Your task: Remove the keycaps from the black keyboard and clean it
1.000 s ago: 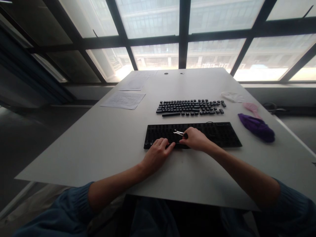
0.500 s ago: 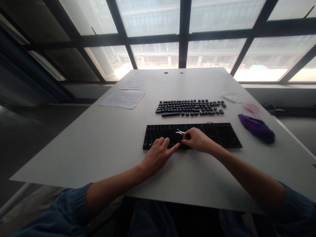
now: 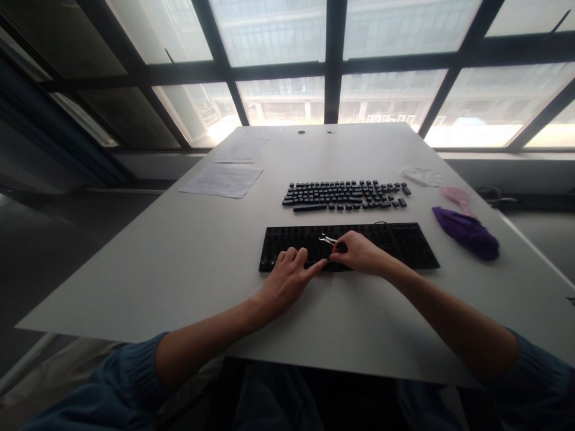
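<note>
A black keyboard (image 3: 413,248) without most of its keycaps lies on the white table. My left hand (image 3: 287,275) rests on its front left part, fingers bent over it and thumb stretched right along the front edge. A thin pale line, perhaps a wire, shows by that thumb. My right hand (image 3: 359,254) is closed around what looks like a wire keycap puller (image 3: 329,240), its metal prongs pointing up and left. The right fingertips meet the keyboard near the left thumb; what lies under them is hidden. Behind the keyboard, loose black keycaps (image 3: 323,194) stand in rows.
A long spacebar keycap (image 3: 309,208) lies in front of the rows. To the right are a purple cloth (image 3: 467,233), a pink brush-like item (image 3: 456,195) and a crumpled clear plastic bag (image 3: 422,175). Paper sheets (image 3: 222,182) lie at the left on the table (image 3: 148,281).
Both hands keep nearly the same place on the keyboard. The whole view has shifted very slightly.
</note>
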Demonstrator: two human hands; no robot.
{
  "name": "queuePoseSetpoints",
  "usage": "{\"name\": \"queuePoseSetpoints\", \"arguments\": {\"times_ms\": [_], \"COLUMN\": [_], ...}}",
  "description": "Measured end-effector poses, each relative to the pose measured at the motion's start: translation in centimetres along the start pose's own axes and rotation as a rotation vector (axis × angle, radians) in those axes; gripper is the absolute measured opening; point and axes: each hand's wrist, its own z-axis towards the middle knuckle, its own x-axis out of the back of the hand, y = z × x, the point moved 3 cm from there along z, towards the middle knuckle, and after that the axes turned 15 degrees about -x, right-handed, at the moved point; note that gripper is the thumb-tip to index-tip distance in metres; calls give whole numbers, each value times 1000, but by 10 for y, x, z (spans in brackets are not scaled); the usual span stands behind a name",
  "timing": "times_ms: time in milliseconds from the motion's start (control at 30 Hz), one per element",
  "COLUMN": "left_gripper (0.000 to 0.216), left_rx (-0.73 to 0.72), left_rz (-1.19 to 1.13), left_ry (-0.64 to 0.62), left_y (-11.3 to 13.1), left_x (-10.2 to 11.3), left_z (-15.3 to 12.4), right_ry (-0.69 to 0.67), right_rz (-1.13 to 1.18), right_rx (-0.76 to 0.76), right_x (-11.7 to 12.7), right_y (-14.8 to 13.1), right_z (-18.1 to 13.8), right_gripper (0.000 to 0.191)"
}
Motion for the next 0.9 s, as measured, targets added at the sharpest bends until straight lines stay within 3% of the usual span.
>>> {"name": "queuePoseSetpoints", "arguments": {"times_ms": [367, 500, 633, 767, 900], "left_gripper": [61, 56, 35, 23, 16], "left_rx": [-7, -5, 144, 223, 226], "left_rz": [2, -89, -188, -225, -240], "left_ry": [-6, 114, 281, 294, 310], "left_y": [4, -3, -20, -28, -25], "left_x": [6, 12, 16, 14, 14], "left_z": [1, -9, -28, -40, -45], "right_ry": [60, 77, 86, 132, 81], "right_rz": [35, 57, 82, 76, 22], "right_rx": [-12, 20, 140, 231, 301], "right_x": [-1, -1, -7, -11, -12], "right_y": [5, 6, 7, 9, 8], "right_z": [7, 2, -4, -10, -22], "right_gripper": [22, 21, 13, 17, 21]}}
